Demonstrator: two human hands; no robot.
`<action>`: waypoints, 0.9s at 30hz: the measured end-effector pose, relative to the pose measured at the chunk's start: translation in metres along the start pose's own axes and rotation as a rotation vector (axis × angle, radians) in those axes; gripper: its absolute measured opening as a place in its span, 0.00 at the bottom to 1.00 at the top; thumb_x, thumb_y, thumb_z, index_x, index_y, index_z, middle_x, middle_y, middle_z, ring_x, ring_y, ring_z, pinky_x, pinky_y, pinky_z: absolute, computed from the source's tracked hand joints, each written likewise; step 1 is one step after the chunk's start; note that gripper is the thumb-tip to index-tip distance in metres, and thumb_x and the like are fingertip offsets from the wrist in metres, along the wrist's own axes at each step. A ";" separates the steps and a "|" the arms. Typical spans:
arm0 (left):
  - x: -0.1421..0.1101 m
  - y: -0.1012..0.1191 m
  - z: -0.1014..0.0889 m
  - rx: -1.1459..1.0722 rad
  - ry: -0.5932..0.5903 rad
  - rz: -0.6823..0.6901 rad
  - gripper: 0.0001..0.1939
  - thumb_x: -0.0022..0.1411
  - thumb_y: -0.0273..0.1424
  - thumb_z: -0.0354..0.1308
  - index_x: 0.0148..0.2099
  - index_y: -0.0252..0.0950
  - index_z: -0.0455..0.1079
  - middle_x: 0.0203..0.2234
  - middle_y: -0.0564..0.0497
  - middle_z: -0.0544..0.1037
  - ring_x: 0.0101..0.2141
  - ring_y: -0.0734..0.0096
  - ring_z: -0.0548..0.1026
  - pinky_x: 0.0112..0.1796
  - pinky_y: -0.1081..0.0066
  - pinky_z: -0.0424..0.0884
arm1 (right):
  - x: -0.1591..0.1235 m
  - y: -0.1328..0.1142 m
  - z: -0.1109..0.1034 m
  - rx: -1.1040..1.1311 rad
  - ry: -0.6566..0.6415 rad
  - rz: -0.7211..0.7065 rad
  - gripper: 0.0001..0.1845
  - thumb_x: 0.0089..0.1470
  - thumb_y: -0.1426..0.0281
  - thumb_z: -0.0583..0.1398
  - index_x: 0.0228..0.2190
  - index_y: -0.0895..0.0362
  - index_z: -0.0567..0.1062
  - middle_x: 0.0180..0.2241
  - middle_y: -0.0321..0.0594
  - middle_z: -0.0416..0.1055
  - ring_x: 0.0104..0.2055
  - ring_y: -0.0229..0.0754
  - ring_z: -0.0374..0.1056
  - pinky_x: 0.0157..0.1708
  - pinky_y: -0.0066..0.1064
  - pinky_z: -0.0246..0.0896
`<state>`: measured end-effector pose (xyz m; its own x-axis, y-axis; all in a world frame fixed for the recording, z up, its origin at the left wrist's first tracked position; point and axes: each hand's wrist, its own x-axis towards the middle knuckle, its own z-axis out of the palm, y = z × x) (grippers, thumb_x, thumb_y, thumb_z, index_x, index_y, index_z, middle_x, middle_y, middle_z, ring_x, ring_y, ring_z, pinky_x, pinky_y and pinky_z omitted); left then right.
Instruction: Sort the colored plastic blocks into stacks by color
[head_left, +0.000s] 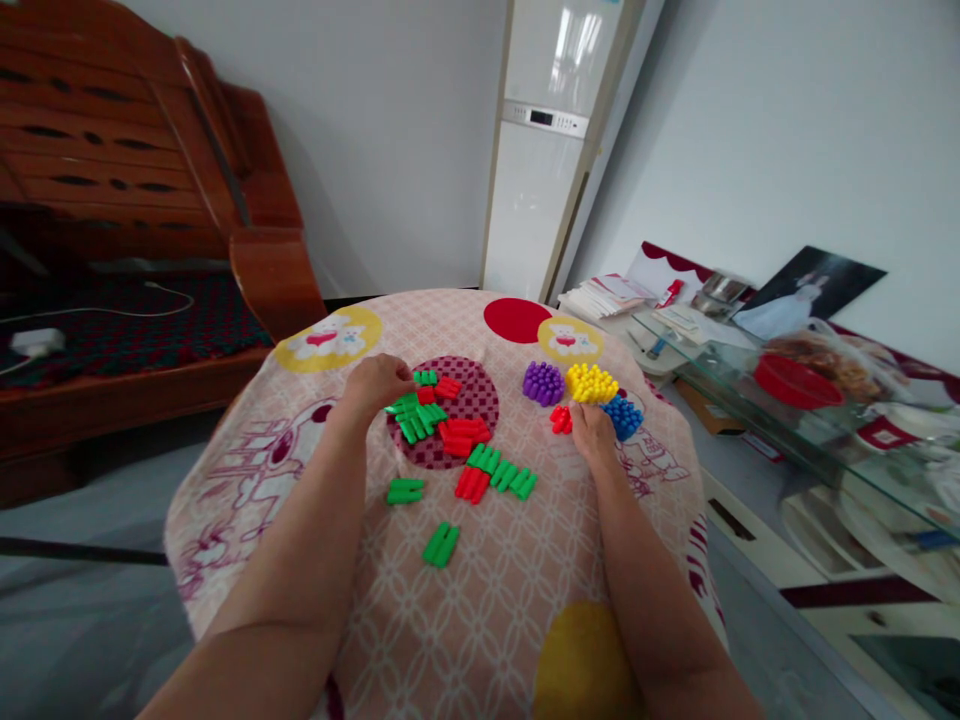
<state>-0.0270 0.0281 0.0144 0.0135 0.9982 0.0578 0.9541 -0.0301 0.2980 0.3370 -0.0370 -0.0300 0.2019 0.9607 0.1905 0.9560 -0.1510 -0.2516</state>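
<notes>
My left hand (379, 388) is at the left edge of a pile of green plastic pieces (417, 418), its fingers pressed together; what they hold is hidden. Small red pieces (448, 387) lie just right of its fingertips. My right hand (592, 435) is closed at a red knobbed plastic piece (560, 420), which shows left of the fingers. Around this hand stand purple (544, 383), yellow (592, 383) and blue (622, 417) clusters of knobbed pieces. Between the hands are red pieces (463, 436) and a joined green strip (502, 472).
Loose green pieces (405, 491) lie nearer me on the patterned tablecloth (465, 610). Right of the table, a glass-topped cabinet (795, 440) bears papers, a red bowl (799, 380) and bags. A wooden bench (270, 260) stands at the left, a tall white appliance (540, 190) behind.
</notes>
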 end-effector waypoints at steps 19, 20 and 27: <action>-0.011 0.048 0.009 0.030 -0.019 0.143 0.14 0.54 0.32 0.60 0.44 0.35 0.75 0.37 0.45 0.81 0.37 0.61 0.77 0.36 0.71 0.67 | -0.001 0.000 -0.001 -0.041 -0.013 -0.008 0.27 0.71 0.65 0.44 0.40 0.61 0.81 0.40 0.50 0.80 0.42 0.45 0.73 0.38 0.29 0.56; -0.012 0.053 0.008 0.003 0.014 0.150 0.13 0.55 0.32 0.59 0.43 0.35 0.76 0.37 0.45 0.82 0.37 0.61 0.77 0.36 0.71 0.67 | 0.000 0.000 -0.001 -0.040 -0.009 -0.005 0.27 0.71 0.65 0.44 0.39 0.61 0.81 0.39 0.51 0.80 0.42 0.45 0.73 0.37 0.29 0.56; -0.027 0.107 0.026 -0.422 0.015 0.340 0.08 0.55 0.30 0.59 0.34 0.33 0.78 0.28 0.50 0.82 0.31 0.68 0.77 0.35 0.73 0.69 | 0.001 0.001 0.001 0.008 0.008 0.004 0.27 0.70 0.64 0.45 0.38 0.61 0.81 0.38 0.51 0.79 0.40 0.45 0.73 0.36 0.29 0.55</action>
<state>0.0827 -0.0008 0.0203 0.2934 0.9278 0.2303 0.6938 -0.3724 0.6164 0.3383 -0.0364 -0.0311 0.2077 0.9581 0.1973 0.9534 -0.1531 -0.2602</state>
